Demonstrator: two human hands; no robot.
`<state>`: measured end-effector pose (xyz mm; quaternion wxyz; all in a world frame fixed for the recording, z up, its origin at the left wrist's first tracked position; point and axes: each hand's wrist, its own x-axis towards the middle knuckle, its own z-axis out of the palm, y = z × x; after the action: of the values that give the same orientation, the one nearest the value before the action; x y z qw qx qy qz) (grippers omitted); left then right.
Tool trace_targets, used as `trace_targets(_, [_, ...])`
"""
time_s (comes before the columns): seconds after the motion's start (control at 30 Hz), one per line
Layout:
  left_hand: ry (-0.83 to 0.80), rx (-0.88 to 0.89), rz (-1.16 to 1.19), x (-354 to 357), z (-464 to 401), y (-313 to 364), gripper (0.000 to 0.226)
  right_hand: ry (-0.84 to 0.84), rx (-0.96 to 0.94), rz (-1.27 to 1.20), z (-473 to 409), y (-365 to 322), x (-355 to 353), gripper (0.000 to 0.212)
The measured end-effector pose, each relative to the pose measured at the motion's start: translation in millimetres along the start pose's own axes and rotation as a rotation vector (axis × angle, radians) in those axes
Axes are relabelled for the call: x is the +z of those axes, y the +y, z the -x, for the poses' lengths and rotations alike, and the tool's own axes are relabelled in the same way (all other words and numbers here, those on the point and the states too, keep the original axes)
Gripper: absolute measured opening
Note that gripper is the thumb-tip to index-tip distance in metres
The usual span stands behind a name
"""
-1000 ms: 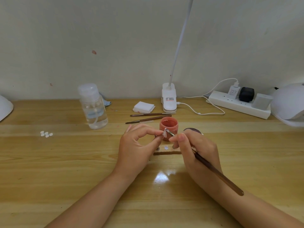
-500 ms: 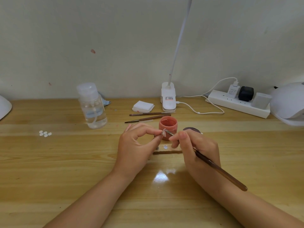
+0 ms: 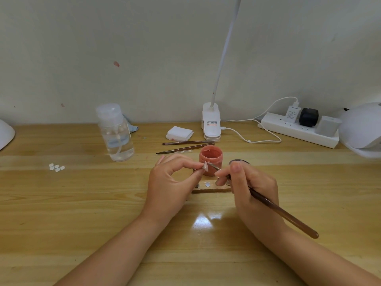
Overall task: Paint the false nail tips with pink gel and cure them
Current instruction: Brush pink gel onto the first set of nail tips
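My left hand [image 3: 173,182] pinches a small false nail tip [image 3: 205,165] between thumb and forefinger, just in front of the open pink gel pot [image 3: 210,159]. My right hand [image 3: 251,188] grips a brown brush [image 3: 282,213] like a pen; its fine tip touches the held nail tip. Below the hands a wooden holder strip [image 3: 211,190] lies on the table with a nail tip [image 3: 207,184] standing on it. Several loose white nail tips [image 3: 56,167] lie at the left. The white curing lamp [image 3: 362,131] sits at the far right edge.
A clear pump bottle [image 3: 115,133] stands at the left back. Two spare brushes [image 3: 185,146], white pads [image 3: 179,133], a clip lamp base [image 3: 211,124] with cable and a power strip [image 3: 299,130] line the back. The pot's dark lid [image 3: 239,162] lies behind my right hand.
The brush handle has dipped slightly and the brush tip has shifted a little on the nail tip. Both hands stay in place.
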<state>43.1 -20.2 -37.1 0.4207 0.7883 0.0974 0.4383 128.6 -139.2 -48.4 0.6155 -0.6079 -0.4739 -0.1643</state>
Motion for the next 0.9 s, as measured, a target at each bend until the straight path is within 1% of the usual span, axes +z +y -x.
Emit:
trace_targets(0.17, [0.009,0.004,0.0,0.5,0.0,-1.0,0.024,-0.037,0.022,0.006,-1.0,-1.7,2.6,0.031])
trace_targets(0.33, [0.005,-0.029,0.01,-0.4,-0.3,-0.8,0.024,-0.07,0.017,-0.057,3.2,-3.5,-1.7,0.047])
trace_targets(0.37, [0.003,-0.028,0.008,-0.5,-0.2,-0.6,0.024,-0.059,0.023,-0.063,3.1,-3.7,-2.1,0.047])
trace_targets(0.47, [0.002,-0.019,0.012,0.1,-0.3,0.1,0.023,-0.02,0.039,-0.036,1.2,-3.0,-0.8,0.035])
trace_targets(0.57, [0.002,-0.016,0.008,0.8,-0.3,-0.3,0.019,-0.015,0.032,0.005,-1.6,-3.1,2.3,0.03])
trace_targets(0.63, [0.001,-0.018,0.005,0.7,-0.3,-0.8,0.02,-0.03,0.032,0.004,-2.0,-3.1,2.9,0.031])
trace_targets(0.83, [0.004,-0.024,0.017,-0.2,-0.6,0.5,0.023,-0.066,0.038,-0.069,3.0,-3.1,-0.9,0.044])
trace_targets(0.9, [0.001,-0.031,0.02,-0.3,-0.5,1.9,0.019,-0.043,0.053,-0.085,2.7,-3.2,-1.8,0.039])
